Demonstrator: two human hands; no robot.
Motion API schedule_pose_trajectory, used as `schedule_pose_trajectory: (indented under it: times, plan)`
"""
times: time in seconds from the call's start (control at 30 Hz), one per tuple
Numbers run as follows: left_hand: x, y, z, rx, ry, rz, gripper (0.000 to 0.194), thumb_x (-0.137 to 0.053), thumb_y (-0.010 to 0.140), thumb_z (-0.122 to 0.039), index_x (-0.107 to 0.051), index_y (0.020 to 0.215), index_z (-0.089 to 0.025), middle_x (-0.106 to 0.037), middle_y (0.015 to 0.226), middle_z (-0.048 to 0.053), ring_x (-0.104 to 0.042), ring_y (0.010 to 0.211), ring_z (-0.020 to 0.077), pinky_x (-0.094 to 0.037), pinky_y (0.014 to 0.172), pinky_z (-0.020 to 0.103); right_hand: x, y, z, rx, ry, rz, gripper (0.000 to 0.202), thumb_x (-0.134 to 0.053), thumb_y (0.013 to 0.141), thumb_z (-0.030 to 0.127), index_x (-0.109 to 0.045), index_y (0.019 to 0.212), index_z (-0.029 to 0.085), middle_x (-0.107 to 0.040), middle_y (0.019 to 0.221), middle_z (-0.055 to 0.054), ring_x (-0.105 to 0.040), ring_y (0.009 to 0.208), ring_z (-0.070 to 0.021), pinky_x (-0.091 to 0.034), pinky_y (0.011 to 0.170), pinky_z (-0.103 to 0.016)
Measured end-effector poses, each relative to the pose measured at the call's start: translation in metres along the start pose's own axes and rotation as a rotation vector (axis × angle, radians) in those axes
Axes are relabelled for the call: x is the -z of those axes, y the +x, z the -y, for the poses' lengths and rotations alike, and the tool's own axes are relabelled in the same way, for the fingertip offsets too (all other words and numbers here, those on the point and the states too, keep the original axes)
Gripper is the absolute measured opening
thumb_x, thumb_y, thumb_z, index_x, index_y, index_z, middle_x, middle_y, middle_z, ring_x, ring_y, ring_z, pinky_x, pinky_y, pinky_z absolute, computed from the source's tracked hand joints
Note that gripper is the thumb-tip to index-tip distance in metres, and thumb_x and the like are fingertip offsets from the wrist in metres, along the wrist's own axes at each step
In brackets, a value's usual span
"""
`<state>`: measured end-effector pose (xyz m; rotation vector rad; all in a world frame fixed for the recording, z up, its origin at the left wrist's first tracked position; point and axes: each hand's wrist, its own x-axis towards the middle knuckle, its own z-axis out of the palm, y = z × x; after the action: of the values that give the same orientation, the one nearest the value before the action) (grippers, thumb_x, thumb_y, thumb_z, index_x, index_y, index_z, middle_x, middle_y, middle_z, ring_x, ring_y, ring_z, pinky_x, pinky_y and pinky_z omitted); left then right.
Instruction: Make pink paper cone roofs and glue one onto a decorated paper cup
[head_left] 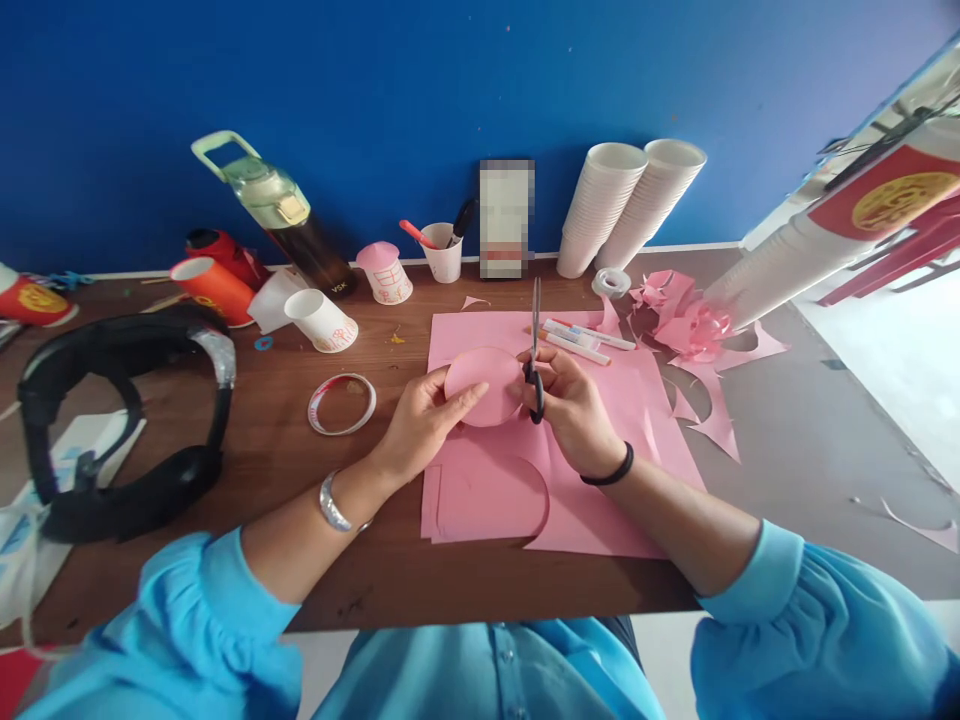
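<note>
In my left hand (431, 415) is a pink paper circle (491, 390), its thumb lying across the face and the other fingers behind. My right hand (574, 405) is closed on black-handled scissors (535, 350), whose blades point up and away from me. The right fingertips are close to the circle's right edge; whether they touch it I cannot tell. Beneath both hands lie pink paper sheets (630, 490), one with a curved cut-out edge. Several markers (581, 340) rest on the sheets just beyond my right hand.
Stacked white paper cups (600, 200), a tape roll (612, 283) and pink scraps (694, 330) stand or lie at the right. Leftward are a decorated cup (322, 320), a cardboard ring (341, 404), a water bottle (289, 220) and a black headset-like band (135, 500). A blue wall (420, 90) bounds the table.
</note>
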<state>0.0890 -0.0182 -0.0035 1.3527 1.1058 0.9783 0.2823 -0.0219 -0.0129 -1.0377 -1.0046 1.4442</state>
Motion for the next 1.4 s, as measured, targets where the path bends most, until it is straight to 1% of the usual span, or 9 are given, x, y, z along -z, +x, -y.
schedule_pose_trajectory:
  times: [0.23,0.3,0.53,0.7,0.83,0.93,1.07,1.2,1.4]
  plan:
    - [0.003,0.010,-0.010,0.108,-0.021,0.042,0.028,-0.079,0.081,-0.048,-0.075,0.076,-0.020,-0.069,0.072,0.001,-0.057,0.061,0.0161,-0.045,0.053,0.027,0.000,-0.008,-0.001,-0.017,-0.026,0.036,0.047,-0.088,0.069,0.042,-0.057,0.100,0.023,-0.062,0.069,0.007,-0.055,0.057,-0.0092,-0.045,0.055,-0.024]
    - [0.003,0.014,-0.012,0.034,0.085,0.037,0.027,-0.075,0.085,-0.046,-0.074,0.076,-0.020,-0.067,0.070,0.001,-0.057,0.062,0.0167,-0.045,0.054,0.028,0.003,-0.006,-0.002,0.002,-0.023,-0.007,0.048,-0.088,0.068,0.042,-0.057,0.100,0.023,-0.062,0.069,0.007,-0.055,0.057,-0.0097,-0.046,0.055,-0.024]
    - [0.018,0.023,0.003,-0.842,0.723,-0.192,0.012,-0.073,0.087,-0.026,-0.082,0.090,-0.034,-0.069,0.105,0.005,-0.063,0.101,0.0250,-0.053,0.091,0.042,0.011,-0.002,0.002,-0.096,0.169,-0.022,0.047,-0.082,0.076,0.052,-0.063,0.106,0.021,-0.065,0.078,0.003,-0.060,0.063,-0.0116,-0.045,0.054,-0.024]
    - [0.026,0.022,0.014,-1.160,0.804,-0.180,0.027,-0.075,0.085,-0.014,-0.078,0.103,-0.035,-0.065,0.115,0.004,-0.061,0.107,0.0234,-0.053,0.095,0.042,0.005,-0.006,0.005,-0.182,0.215,0.030,0.043,-0.091,0.063,0.032,-0.067,0.098,0.020,-0.057,0.066,0.008,-0.051,0.056,-0.0070,-0.040,0.053,-0.021]
    - [0.021,0.021,0.016,-0.979,0.646,-0.168,0.033,-0.074,0.089,-0.022,-0.071,0.120,-0.033,-0.062,0.123,0.006,-0.063,0.108,0.0224,-0.056,0.093,0.038,0.005,-0.008,0.007,-0.125,0.143,0.035,0.039,-0.086,0.065,0.027,-0.063,0.096,0.023,-0.055,0.063,0.010,-0.053,0.052,-0.0077,-0.043,0.052,-0.022]
    - [0.016,0.020,0.016,-0.580,0.227,-0.133,0.039,-0.068,0.095,-0.039,-0.063,0.131,-0.027,-0.064,0.125,0.010,-0.067,0.094,0.0182,-0.058,0.081,0.033,0.009,-0.006,0.008,-0.025,0.090,-0.009,0.036,-0.082,0.068,0.028,-0.060,0.097,0.024,-0.057,0.066,0.010,-0.056,0.053,-0.0084,-0.048,0.054,-0.024]
    - [0.009,0.017,0.013,-0.124,-0.214,0.101,0.045,-0.057,0.097,-0.059,-0.072,0.113,-0.019,-0.073,0.099,0.009,-0.067,0.081,0.0186,-0.055,0.070,0.029,0.011,-0.003,0.008,0.064,-0.017,-0.066,0.035,-0.079,0.071,0.030,-0.057,0.097,0.025,-0.054,0.069,0.009,-0.056,0.056,-0.0090,-0.048,0.052,-0.024]
    - [0.001,0.013,0.011,0.013,-0.203,0.155,0.035,-0.085,0.078,-0.046,-0.076,0.094,-0.016,-0.074,0.089,0.005,-0.066,0.082,0.0194,-0.053,0.075,0.029,0.007,-0.004,0.005,0.051,-0.107,-0.055,0.039,-0.081,0.072,0.037,-0.055,0.099,0.024,-0.054,0.068,0.009,-0.052,0.054,-0.0084,-0.047,0.053,-0.025]
    - [-0.001,0.016,0.020,0.049,-0.290,0.042,0.021,-0.083,0.081,-0.037,-0.075,0.085,-0.018,-0.069,0.079,0.000,-0.061,0.075,0.0143,-0.049,0.071,0.026,0.003,-0.008,0.002,0.019,-0.104,0.000,0.049,-0.090,0.067,0.042,-0.056,0.098,0.024,-0.059,0.069,0.008,-0.053,0.058,-0.0087,-0.045,0.054,-0.023]
